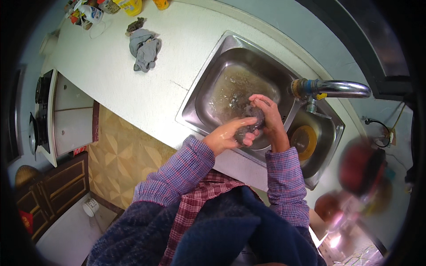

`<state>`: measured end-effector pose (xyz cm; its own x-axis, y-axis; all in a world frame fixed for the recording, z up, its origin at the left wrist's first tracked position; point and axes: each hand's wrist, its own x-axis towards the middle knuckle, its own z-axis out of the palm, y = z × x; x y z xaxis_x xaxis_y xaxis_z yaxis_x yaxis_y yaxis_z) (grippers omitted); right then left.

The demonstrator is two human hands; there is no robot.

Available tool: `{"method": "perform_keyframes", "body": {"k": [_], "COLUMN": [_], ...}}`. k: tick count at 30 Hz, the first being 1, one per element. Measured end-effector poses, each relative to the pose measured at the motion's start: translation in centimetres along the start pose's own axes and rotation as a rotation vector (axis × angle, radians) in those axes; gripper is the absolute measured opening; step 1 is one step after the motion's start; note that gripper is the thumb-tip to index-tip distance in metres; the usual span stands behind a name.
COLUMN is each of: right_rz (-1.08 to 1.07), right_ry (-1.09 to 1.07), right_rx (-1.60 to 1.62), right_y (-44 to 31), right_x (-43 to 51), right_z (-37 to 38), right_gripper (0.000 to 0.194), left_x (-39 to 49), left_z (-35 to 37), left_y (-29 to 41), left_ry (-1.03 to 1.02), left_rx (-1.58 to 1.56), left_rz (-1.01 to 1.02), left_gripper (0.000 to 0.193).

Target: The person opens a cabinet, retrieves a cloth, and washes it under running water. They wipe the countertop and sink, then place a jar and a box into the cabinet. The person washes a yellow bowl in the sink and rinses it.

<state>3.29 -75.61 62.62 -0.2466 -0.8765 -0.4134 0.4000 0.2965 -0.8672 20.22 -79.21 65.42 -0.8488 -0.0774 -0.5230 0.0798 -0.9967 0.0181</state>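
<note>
Over the near right part of the larger stainless steel sink basin (213, 71), my left hand (228, 134) and my right hand (269, 114) hold a wet, dark grey wad (255, 116), perhaps a scouring pad or cloth; its kind is not clear. My left fingers wrap its lower end, with the index finger across it, while my right hand cups its upper right side. Both hands are wet. Murky water (229, 88) with dark bits lies in the basin below. Part of the wad is hidden behind the fingers.
A chrome faucet (342, 88) arches over the divider, right of my hands. The smaller basin (319, 156) holds a yellow-rimmed round dish (308, 133). Left on the white counter (179, 43) lie a crumpled grey cloth (144, 50) and a dark clump (135, 24); bottles (91, 13) stand beyond.
</note>
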Motion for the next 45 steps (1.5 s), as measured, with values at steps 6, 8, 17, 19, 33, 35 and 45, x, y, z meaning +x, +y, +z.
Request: {"method": "perform_keyframes", "body": {"k": [6,8,17,19,33,35,45], "right_rz": [-0.042,-0.089,-0.130,-0.064,-0.310,-0.106,-0.198], "right_ry": [0.020,0.012,0.072,0.069,0.500,0.384,0.323], "right_rx": [-0.525,-0.680,-1.232,-1.272,-0.971,-0.475,0.279], "right_y": [-0.3,-0.2,-0.7,-0.3,1.6,1.6,-0.3], "right_x": [0.6,0.5,0.5,0.9,-1.5,-2.4,1.3], "right_z": [1.1,1.5,5.1,5.2,1.7,3.3,1.0], "right_gripper": [0.014,0.015,0.016,0.017,0.066,0.066,0.053], "left_x": [1.6,1.9,3.6,4.2,0.8,0.3,-1.9], "left_z": [0.8,0.6,-1.7,-3.0,-3.7,-2.6,2.7], "left_y": [-0.4,-0.8,-2.4,-2.3,5.7,5.7,3.4], "left_ry": [0.208,0.259,0.234,0.188,0.604,0.614,0.107], "left_rx": [0.549,0.720,1.265,1.407,1.346,1.610,1.430], "left_rz": [0.024,0.090,0.702,0.836,0.718,0.979,0.890], "left_gripper": [0.015,0.016,0.020,0.025,0.082,0.085,0.088]}}
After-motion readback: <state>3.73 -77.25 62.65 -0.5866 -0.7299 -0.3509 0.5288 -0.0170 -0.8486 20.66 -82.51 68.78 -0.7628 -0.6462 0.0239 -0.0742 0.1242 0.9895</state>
